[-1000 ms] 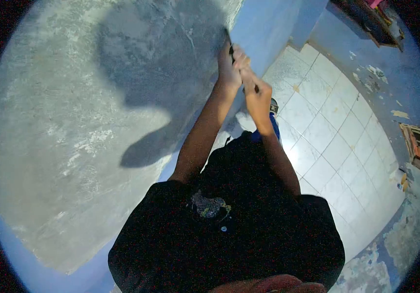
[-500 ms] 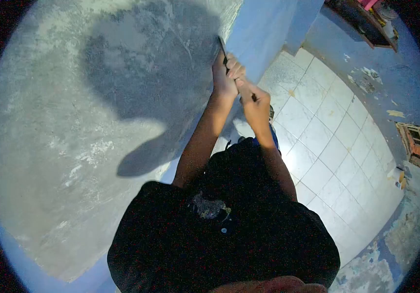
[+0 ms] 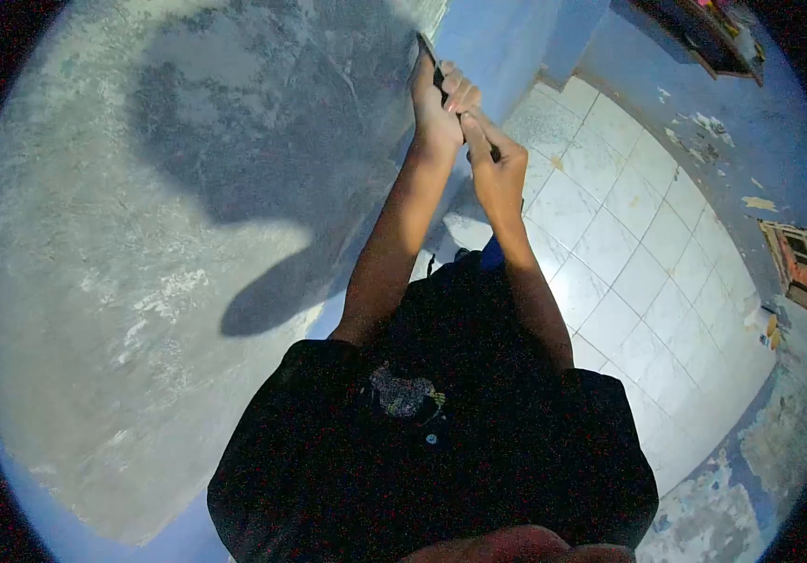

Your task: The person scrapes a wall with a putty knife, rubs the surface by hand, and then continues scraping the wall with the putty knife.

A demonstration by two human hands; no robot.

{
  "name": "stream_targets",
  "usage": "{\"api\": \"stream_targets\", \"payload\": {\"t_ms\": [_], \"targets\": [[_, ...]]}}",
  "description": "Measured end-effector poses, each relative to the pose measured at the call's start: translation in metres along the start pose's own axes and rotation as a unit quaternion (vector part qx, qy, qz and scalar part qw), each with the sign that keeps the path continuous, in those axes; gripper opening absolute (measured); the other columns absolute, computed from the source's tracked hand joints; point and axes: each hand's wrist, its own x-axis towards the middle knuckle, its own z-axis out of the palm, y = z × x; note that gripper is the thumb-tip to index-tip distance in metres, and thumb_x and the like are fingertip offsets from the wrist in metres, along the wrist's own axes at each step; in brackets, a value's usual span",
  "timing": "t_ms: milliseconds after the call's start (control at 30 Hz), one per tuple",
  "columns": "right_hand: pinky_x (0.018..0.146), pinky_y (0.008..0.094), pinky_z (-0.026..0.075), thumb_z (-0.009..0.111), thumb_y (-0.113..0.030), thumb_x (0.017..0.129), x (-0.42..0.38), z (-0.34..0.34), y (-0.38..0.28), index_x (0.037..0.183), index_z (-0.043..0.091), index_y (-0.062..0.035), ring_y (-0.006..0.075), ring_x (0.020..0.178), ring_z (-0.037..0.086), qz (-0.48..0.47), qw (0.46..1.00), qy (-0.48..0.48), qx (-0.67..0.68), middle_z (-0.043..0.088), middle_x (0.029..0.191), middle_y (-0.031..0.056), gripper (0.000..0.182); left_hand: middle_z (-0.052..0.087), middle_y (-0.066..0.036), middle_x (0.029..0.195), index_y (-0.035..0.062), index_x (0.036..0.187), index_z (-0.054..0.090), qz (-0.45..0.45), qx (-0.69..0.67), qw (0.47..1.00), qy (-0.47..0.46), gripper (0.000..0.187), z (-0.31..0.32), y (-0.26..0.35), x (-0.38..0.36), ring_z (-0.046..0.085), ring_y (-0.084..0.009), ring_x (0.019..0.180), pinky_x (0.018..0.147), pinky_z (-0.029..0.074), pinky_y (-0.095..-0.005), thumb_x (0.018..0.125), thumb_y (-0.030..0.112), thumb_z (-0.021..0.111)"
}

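My left hand [image 3: 441,105] is closed around the upper part of a dark, narrow scraper [image 3: 427,45], seen almost edge-on. Its thin end points up and away from me, right at the edge where the bare grey wall [image 3: 94,206] meets blue paint [image 3: 492,56]. Just below and to the right, my right hand [image 3: 497,159] grips the lower end of the same tool, its fingers against the left hand. Most of the handle is hidden by my fingers.
White floor tiles [image 3: 610,253] spread out on the right. A shelf [image 3: 703,38] with things on it hangs at the upper right, on a blue wall with peeling patches [image 3: 703,136]. A grid-like framed opening [image 3: 802,263] sits at the far right. My shadow falls on the grey wall.
Both hands, with the scraper between them, have moved up in view, farther along the wall's edge. The grip stays about the same, and the view has shifted slightly.
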Motion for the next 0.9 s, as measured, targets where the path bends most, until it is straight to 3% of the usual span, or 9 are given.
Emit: {"api": "stream_targets", "payload": {"t_ms": [67,167,267,333,433,633,733,767,900], "targets": [[0.067,0.0239,0.044,0.061,-0.019,0.090,-0.004,0.001,-0.001,0.109,0.066,0.0012,0.0070,0.071,0.052,0.018,1.000,-0.010,0.002,0.068,0.082,0.0073,0.028,0.045,0.002,0.053,0.0110,0.075,0.051,0.004,0.021,1.000,0.017,0.038,-0.001,0.000,-0.009,0.032,-0.0080,0.037,0.039,0.027,-0.0223,0.094,0.044,0.046],[0.060,0.0207,0.041,0.059,-0.022,0.092,-0.029,0.020,0.031,0.115,0.064,-0.0019,0.0040,0.066,0.047,-0.119,0.993,0.020,-0.013,0.060,0.073,-0.0001,0.030,0.046,0.002,0.055,0.0106,0.075,0.051,-0.022,0.031,0.999,-0.025,0.038,-0.031,0.014,-0.031,0.031,-0.0078,0.038,0.040,0.027,-0.0226,0.096,0.041,0.044],[0.065,0.0202,0.044,0.058,-0.021,0.093,-0.041,0.032,0.031,0.116,0.062,-0.0005,0.0042,0.071,0.049,-0.049,0.998,0.013,0.023,0.064,0.082,0.0004,0.031,0.049,0.001,0.058,0.0092,0.076,0.053,-0.105,-0.099,0.982,-0.122,0.039,-0.056,0.022,-0.033,0.033,-0.0086,0.039,0.042,0.030,-0.0237,0.098,0.039,0.041],[0.059,0.0204,0.040,0.058,-0.019,0.093,-0.036,0.029,0.029,0.117,0.062,-0.0010,0.0038,0.066,0.046,-0.040,0.998,0.014,0.042,0.057,0.072,-0.0030,0.030,0.051,-0.002,0.061,0.0075,0.079,0.055,-0.125,-0.152,0.966,-0.168,0.039,-0.051,0.017,-0.028,0.035,-0.0099,0.040,0.045,0.032,-0.0248,0.099,0.037,0.039],[0.052,0.0212,0.034,0.059,-0.019,0.093,-0.029,0.027,0.027,0.118,0.062,-0.0020,0.0036,0.059,0.040,-0.001,0.997,0.010,0.073,0.047,0.064,-0.0055,0.031,0.054,-0.005,0.062,0.0048,0.081,0.057,-0.087,-0.080,0.988,-0.096,0.041,-0.037,0.016,-0.028,0.037,-0.0126,0.042,0.047,0.034,-0.0266,0.099,0.036,0.039],[0.052,0.0196,0.032,0.060,-0.018,0.092,-0.038,0.037,0.044,0.118,0.062,-0.0007,0.0031,0.059,0.039,-0.017,0.997,0.013,0.070,0.046,0.064,-0.0064,0.030,0.059,-0.006,0.065,0.0049,0.082,0.059,-0.121,-0.137,0.978,-0.101,0.040,-0.056,0.020,-0.036,0.042,-0.0144,0.042,0.046,0.036,-0.0265,0.098,0.037,0.041],[0.052,0.0195,0.032,0.061,-0.016,0.092,-0.040,0.038,0.038,0.117,0.063,-0.0008,0.0026,0.059,0.038,-0.053,0.995,0.031,0.075,0.046,0.065,-0.0076,0.030,0.064,-0.010,0.073,0.0031,0.088,0.061,-0.153,-0.128,0.960,-0.193,0.039,-0.071,0.024,-0.025,0.047,-0.0149,0.044,0.048,0.039,-0.0269,0.096,0.037,0.043],[0.055,0.0208,0.035,0.061,-0.017,0.092,-0.040,0.036,0.036,0.116,0.063,-0.0007,0.0034,0.062,0.041,-0.041,0.996,0.031,0.068,0.051,0.067,-0.0041,0.030,0.067,-0.013,0.080,0.0019,0.093,0.062,-0.159,-0.163,0.937,-0.265,0.039,-0.071,0.020,-0.020,0.051,-0.0159,0.047,0.049,0.041,-0.0274,0.096,0.036,0.044],[0.061,0.0238,0.043,0.062,-0.018,0.091,-0.041,0.035,0.037,0.113,0.064,-0.0002,0.0052,0.068,0.047,-0.016,0.998,0.029,0.062,0.062,0.072,0.0040,0.029,0.066,-0.012,0.082,-0.0009,0.103,0.061,-0.142,-0.163,0.949,-0.230,0.042,-0.077,0.019,-0.024,0.054,-0.0175,0.051,0.053,0.043,-0.0284,0.097,0.035,0.040]]}}
